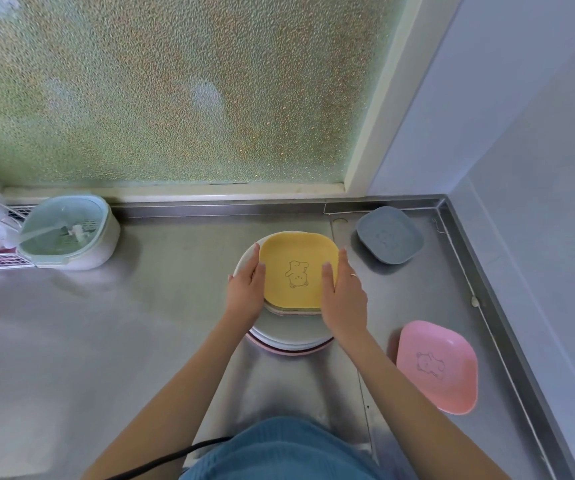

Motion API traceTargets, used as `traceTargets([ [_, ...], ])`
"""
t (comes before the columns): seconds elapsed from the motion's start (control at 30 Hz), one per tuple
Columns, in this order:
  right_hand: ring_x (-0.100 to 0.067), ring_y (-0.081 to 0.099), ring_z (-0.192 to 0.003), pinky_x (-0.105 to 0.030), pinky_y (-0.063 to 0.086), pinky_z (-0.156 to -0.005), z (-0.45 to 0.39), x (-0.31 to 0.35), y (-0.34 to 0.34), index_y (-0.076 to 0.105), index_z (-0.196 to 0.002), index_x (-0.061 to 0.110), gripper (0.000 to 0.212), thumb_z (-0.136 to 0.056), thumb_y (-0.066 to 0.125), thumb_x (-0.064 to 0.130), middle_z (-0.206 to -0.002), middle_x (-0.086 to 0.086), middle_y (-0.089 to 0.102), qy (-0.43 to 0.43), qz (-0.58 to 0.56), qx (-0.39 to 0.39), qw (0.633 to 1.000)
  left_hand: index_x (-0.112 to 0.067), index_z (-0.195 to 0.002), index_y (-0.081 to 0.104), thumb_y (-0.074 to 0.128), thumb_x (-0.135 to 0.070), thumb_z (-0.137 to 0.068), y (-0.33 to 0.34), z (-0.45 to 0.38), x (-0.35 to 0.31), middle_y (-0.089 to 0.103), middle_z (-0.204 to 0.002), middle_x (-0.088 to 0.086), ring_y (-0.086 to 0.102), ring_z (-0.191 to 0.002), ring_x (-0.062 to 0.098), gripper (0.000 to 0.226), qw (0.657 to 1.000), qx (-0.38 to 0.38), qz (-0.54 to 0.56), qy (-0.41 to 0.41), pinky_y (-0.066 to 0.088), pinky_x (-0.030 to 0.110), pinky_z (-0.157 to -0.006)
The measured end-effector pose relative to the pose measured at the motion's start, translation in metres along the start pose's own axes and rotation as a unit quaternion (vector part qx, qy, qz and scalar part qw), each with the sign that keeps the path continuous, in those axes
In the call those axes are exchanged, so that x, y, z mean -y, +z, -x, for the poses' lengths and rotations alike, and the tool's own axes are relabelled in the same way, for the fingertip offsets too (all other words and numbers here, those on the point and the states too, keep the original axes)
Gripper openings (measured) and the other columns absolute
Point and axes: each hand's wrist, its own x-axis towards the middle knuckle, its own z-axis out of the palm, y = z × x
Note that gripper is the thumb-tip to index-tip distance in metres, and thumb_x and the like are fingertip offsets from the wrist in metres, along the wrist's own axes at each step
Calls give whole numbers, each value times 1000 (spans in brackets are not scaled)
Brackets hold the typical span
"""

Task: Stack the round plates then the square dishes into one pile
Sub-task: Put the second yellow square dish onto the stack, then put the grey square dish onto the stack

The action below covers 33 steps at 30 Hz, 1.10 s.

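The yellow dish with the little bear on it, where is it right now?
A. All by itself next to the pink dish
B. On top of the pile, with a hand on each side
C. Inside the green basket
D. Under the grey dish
B. The yellow dish sits on top of the pile of round plates, with the left hand at one side and the right hand at the other.

Round plates (291, 341) stacked on steel counter, white over pink rim at bottom. Yellow square dish (296, 271), bear outline inside, on top of few more square dishes on stack. Grey square dish (389, 240) far right, upright. Pink square dish (437, 367) near right, bear outline, apart.
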Motion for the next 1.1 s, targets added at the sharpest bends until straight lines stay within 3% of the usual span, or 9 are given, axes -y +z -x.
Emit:
traceTargets([
  [0.1,-29,48,-124,-46,38,-99,-20,-10,-11,38,-140,19,49,-99,26,42,-139,-7,50,10,-44,-74,996,-34,-143,33,37,-23,-99,-1,-3,0,44,-141,-17,39,-133,10,46,1000,4,17,-3,17,40,-120],
  [0.27,-38,42,-125,-53,40,-95,-74,-51,-27,22,-146,16,52,-98,36,31,-147,-14,37,108,41,-37,993,-38,-138,42,37,-18,-98,-2,-7,-1,44,-131,-25,46,-98,-24,45,1000,7,26,-2,31,6,-90],
  [0.37,-41,39,-122,-51,40,-90,-90,-75,-27,27,-141,11,52,-94,45,24,-137,-20,44,117,148,20,982,-37,-138,43,38,-18,-98,-2,-9,3,44,-134,-25,46,-111,-11,44,1000,3,17,1,30,10,-93],
  [0.5,-37,41,-115,-43,38,-84,-93,-95,-21,54,-120,9,31,-90,52,13,-117,-21,59,90,239,17,967,-40,-136,43,38,-19,-98,-2,-9,3,47,-116,-42,47,-99,-22,44,1000,-11,-17,3,30,14,-94],
  [0.63,-36,47,-104,-38,32,-77,-81,-101,-15,67,-96,7,16,-89,52,10,-100,-20,64,66,242,-22,968,-40,-137,42,33,-20,-99,1,-9,4,50,-125,-25,48,-120,13,44,999,-16,-41,8,32,34,-110],
  [0.77,-37,49,-94,-36,32,-71,-70,-93,-22,70,-87,5,17,-87,53,6,-88,-18,66,22,173,-110,978,-40,-137,42,33,-20,-99,0,-8,3,53,-102,-34,50,-96,-1,44,999,-14,-45,14,37,28,-102],
  [0.83,-36,52,-90,-34,37,-69,-63,-80,-28,72,-88,6,17,-87,55,5,-87,-16,67,-9,121,-148,981,-40,-137,43,34,-21,-99,0,-9,4,50,-95,-35,49,-92,3,44,999,-14,-43,10,37,27,-99],
  [1.0,-30,52,-84,-37,46,-66,-29,-39,-43,74,-87,7,14,-79,64,0,-80,-11,67,-169,23,-221,960,-38,-138,41,36,-23,-99,-1,-10,4,53,-103,-30,49,-91,-3,42,999,-5,-34,9,35,23,-94],
  [1.1,-22,48,-84,-36,43,-71,-5,-24,-46,75,-87,12,16,-77,66,3,-78,-6,67,-269,17,-196,943,-33,-141,39,36,-23,-100,-4,-9,3,49,-132,-15,43,-118,5,42,1000,13,-22,13,31,25,-104],
])
